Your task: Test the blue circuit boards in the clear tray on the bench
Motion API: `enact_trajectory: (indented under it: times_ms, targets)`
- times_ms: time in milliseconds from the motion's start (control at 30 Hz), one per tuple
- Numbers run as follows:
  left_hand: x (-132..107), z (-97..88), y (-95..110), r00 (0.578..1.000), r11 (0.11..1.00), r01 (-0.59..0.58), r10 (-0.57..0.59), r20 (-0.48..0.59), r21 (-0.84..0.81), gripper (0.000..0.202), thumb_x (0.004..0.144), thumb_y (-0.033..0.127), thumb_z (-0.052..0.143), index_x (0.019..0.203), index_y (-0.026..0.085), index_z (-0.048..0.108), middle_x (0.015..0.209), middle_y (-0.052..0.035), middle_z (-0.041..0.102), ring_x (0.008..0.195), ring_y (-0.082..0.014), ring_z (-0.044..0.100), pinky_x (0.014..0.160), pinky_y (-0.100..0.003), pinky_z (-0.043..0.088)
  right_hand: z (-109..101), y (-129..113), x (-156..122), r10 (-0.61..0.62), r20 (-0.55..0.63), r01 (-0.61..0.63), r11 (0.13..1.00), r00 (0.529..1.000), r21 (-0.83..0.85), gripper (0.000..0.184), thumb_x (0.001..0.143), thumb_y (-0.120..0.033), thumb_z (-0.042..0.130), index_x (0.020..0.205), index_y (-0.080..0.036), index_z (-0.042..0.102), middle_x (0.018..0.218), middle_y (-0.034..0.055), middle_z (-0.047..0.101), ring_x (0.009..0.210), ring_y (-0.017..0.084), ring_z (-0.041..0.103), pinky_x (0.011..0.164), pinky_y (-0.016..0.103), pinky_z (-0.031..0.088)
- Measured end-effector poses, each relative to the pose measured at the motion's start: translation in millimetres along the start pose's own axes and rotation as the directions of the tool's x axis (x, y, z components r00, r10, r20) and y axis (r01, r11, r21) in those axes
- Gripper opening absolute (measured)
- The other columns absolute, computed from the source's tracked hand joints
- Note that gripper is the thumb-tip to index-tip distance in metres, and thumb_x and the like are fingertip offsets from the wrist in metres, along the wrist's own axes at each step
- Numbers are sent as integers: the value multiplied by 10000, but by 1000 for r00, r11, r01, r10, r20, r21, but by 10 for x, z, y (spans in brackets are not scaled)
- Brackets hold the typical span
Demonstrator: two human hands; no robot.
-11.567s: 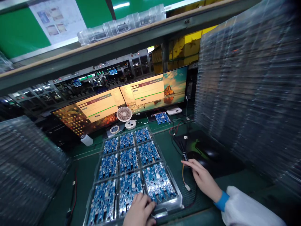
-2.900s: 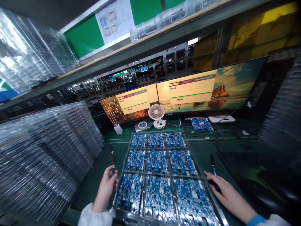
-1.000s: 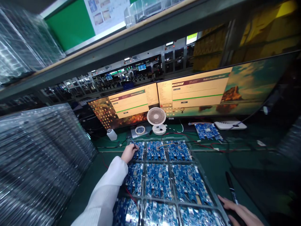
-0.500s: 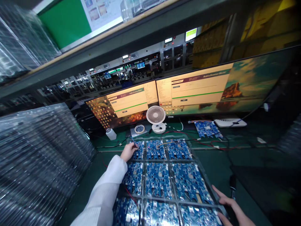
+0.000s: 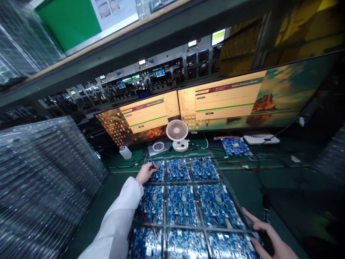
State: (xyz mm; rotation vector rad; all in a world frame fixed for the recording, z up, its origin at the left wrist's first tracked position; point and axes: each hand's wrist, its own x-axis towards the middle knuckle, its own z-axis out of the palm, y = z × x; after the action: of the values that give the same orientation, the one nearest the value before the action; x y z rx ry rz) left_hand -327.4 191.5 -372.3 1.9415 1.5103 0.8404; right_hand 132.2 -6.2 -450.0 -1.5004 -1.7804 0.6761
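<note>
A clear plastic tray (image 5: 198, 205) lies in front of me, its compartments filled with blue circuit boards (image 5: 182, 205). At the far-left compartment, my left hand (image 5: 145, 172) is closed in a pinch on a thin cable (image 5: 152, 163) above the board there. Whether the cable's end is seated in the board is too small to tell. My right hand (image 5: 269, 235) grips the tray's near right edge, thumb over the corner and index finger along the side. Beside it a black, pen-like thing (image 5: 266, 208) stands partly hidden by the hand. Across the back boards runs a yellow wire (image 5: 190, 163).
A small white fan (image 5: 177, 130), a roll of tape (image 5: 158, 146) and a white bottle (image 5: 125, 152) stand behind the tray, below two monitors (image 5: 226, 104). Another blue board (image 5: 236, 146) lies at right among loose wires. Stacked clear trays (image 5: 48, 187) rise at left.
The view has shifted slightly. My left hand keeps its pinch at the far-left board, and my right hand stays at the tray's edge.
</note>
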Motion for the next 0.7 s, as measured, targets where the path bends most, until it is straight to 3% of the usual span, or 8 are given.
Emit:
enact_trajectory:
  times_ms: [300,467,600,700]
  targets:
    - [17,5,23,999,996,45,-45,8,-79,83,734,120,639,789,181,626,831,-20,709,782,-163,633,823,-332,488,-21,-47,2,-57,-41,56,998,998,-33,275,879,-484,448,1078,-301,400,1397,77,498,1226,211,514,937,363,489]
    - [-74,78,18,992,968,110,-121,-38,-227,128,678,75,699,741,176,651,831,-8,685,858,-170,609,952,-372,425,-19,-36,13,-75,-44,74,997,996,-30,275,878,-471,457,1089,-302,409,1388,68,508,1212,205,525,923,324,500]
    - [-18,119,32,959,865,214,-275,-73,-454,244,671,102,753,887,159,654,828,-4,667,794,-153,612,920,-381,463,8,27,5,-75,-38,73,997,996,-34,274,880,-467,461,1089,-293,424,1400,72,496,1232,208,508,931,303,501]
    - [193,21,38,894,709,266,-435,-109,-653,244,829,276,660,1022,137,600,928,-33,656,839,-156,632,833,-375,523,55,146,-17,-79,-44,78,996,996,-32,287,876,-460,469,1102,-286,436,1398,68,501,1241,215,505,922,296,517]
